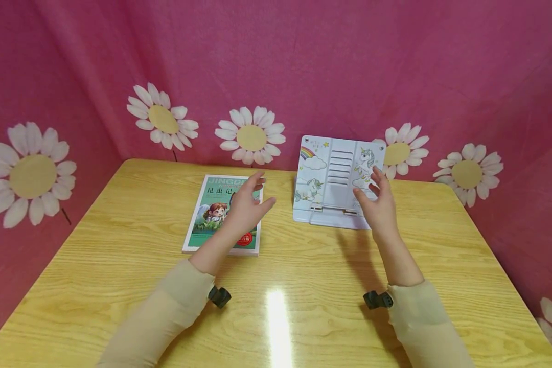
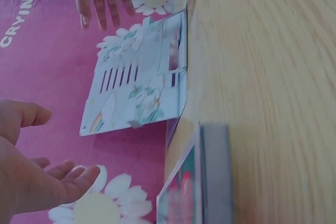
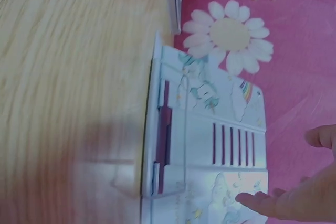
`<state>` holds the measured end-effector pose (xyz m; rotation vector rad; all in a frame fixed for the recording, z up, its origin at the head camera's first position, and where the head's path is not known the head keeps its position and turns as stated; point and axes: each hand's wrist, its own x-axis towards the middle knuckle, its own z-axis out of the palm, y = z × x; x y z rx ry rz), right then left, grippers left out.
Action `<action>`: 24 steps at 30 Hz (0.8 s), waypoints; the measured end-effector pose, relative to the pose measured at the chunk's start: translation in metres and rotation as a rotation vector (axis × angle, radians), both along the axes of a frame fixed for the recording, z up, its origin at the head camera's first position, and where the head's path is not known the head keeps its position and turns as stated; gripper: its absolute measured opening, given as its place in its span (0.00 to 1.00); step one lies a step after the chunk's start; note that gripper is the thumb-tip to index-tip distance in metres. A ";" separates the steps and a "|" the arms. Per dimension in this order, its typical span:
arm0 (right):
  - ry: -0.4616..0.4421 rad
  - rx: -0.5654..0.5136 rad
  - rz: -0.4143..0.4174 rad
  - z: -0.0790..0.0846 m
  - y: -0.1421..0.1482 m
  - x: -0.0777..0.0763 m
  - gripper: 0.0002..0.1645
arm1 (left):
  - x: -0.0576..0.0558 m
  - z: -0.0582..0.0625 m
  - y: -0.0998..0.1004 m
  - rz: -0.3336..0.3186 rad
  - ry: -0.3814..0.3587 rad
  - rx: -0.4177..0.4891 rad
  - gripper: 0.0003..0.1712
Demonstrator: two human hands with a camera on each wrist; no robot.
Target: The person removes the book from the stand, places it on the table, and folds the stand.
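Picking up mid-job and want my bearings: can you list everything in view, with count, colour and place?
Wooden table: 1, yellow-brown, spanning the lower head view
Backdrop: 1, pink, behind the table and along its sides
Printed daisies: 6 in the head view, white with yellow centres, on the backdrop
Lettering "CRYING": 1, white, on the backdrop in the left wrist view
Book: 1, green and white, flat on the table
Unicorn-print stand: 1, white, tilted upright, right of the book
Wrist cameras: 2, black, one per wrist
Sleeves: 2, beige, on the forearms
Left hand: 1, bare, over the book
Right hand: 1, bare, by the stand's right side
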<state>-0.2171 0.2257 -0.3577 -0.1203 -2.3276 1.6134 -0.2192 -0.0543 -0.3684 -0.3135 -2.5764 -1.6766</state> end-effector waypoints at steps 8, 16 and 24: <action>-0.028 -0.031 -0.081 -0.011 0.014 -0.008 0.43 | -0.011 -0.008 0.026 -0.030 0.027 0.026 0.41; -0.080 -0.071 -0.137 -0.016 0.025 -0.017 0.44 | -0.026 -0.016 0.046 -0.057 0.043 0.038 0.42; -0.205 -0.158 -0.163 -0.020 0.035 -0.030 0.44 | -0.038 -0.024 0.061 -0.069 0.063 0.071 0.44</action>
